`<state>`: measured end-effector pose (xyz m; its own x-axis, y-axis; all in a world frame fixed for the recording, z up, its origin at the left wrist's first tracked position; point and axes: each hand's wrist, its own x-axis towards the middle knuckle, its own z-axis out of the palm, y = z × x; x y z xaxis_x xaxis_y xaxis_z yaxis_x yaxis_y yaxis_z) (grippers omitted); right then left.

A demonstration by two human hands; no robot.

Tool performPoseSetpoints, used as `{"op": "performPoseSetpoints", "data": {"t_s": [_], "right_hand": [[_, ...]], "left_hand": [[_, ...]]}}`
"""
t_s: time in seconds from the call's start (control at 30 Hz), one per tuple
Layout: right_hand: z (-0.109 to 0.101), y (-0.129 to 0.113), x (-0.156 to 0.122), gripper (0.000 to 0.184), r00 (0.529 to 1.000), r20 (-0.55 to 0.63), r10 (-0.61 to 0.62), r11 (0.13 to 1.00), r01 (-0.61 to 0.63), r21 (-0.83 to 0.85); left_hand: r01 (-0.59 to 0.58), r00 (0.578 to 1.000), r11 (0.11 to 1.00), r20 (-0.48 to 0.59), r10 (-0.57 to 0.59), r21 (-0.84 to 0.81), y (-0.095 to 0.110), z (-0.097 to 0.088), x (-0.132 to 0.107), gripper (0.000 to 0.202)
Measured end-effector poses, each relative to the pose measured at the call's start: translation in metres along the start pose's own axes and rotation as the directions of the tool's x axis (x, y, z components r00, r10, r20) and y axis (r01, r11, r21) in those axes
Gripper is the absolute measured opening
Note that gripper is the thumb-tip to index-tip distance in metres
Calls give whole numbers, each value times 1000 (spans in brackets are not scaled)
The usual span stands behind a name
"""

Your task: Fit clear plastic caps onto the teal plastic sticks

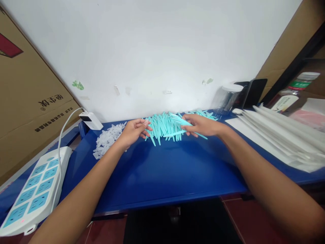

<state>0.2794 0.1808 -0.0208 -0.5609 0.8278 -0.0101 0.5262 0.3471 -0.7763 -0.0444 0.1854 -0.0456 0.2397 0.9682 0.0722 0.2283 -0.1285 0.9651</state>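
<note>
My right hand [195, 125] is closed around several slim, tapered turquoise sticks [179, 119]; they jut out to the left, and one tip shows below the fingers. Beneath and beside it, a loose heap of like turquoise sticks [162, 125] lies against the wall on the blue table [162, 169]. At the left end of this heap is my left hand [138, 129], thumb and fingers bent together. Whatever is between its fingertips, if anything, is too small to make out. Left of that hand lies a pile of small translucent whitish pieces [108, 139], partly hidden by the wrist.
A white power strip [38, 189] and a small white device [90, 120] with a cable are on the left, beside a cardboard box [30, 91]. To the right stand a lidded clear jar [228, 98], a stack of white bags [281, 135] and a bottle [291, 91].
</note>
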Motion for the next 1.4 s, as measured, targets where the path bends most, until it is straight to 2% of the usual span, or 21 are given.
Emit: {"op": "performPoseSetpoints", "data": {"t_s": [0.13, 0.27, 0.47, 0.73, 1.03, 1.23, 1.4], "right_hand": [[5, 4, 6, 30, 990, -109, -87, 996, 85, -27], [7, 7, 11, 32, 952, -216, -219, 975, 203, -93], [13, 10, 15, 32, 917, -319, -238, 971, 229, -68], [18, 8, 16, 27, 887, -361, -286, 957, 251, -143], [19, 2, 13, 28, 895, -347, -281, 958, 243, -150], [37, -8, 12, 21, 890, -320, -323, 945, 288, -154], [52, -9, 14, 23, 877, -347, -333, 942, 292, -165]], "left_hand": [[-15, 999, 997, 35, 12, 80, 0, 0, -1, 52], [-49, 993, 988, 117, 32, 145, 1, 0, -2, 51], [-35, 992, 991, 128, 18, 132, 0, 1, -3, 49], [-34, 986, 986, 164, 7, 164, 4, 2, -5, 49], [-8, 984, 989, 175, -18, 147, 2, 1, -6, 44], [-31, 969, 986, 246, -10, 163, 9, 6, -12, 39], [-43, 952, 982, 306, -16, 185, 15, 14, -15, 45]]}}
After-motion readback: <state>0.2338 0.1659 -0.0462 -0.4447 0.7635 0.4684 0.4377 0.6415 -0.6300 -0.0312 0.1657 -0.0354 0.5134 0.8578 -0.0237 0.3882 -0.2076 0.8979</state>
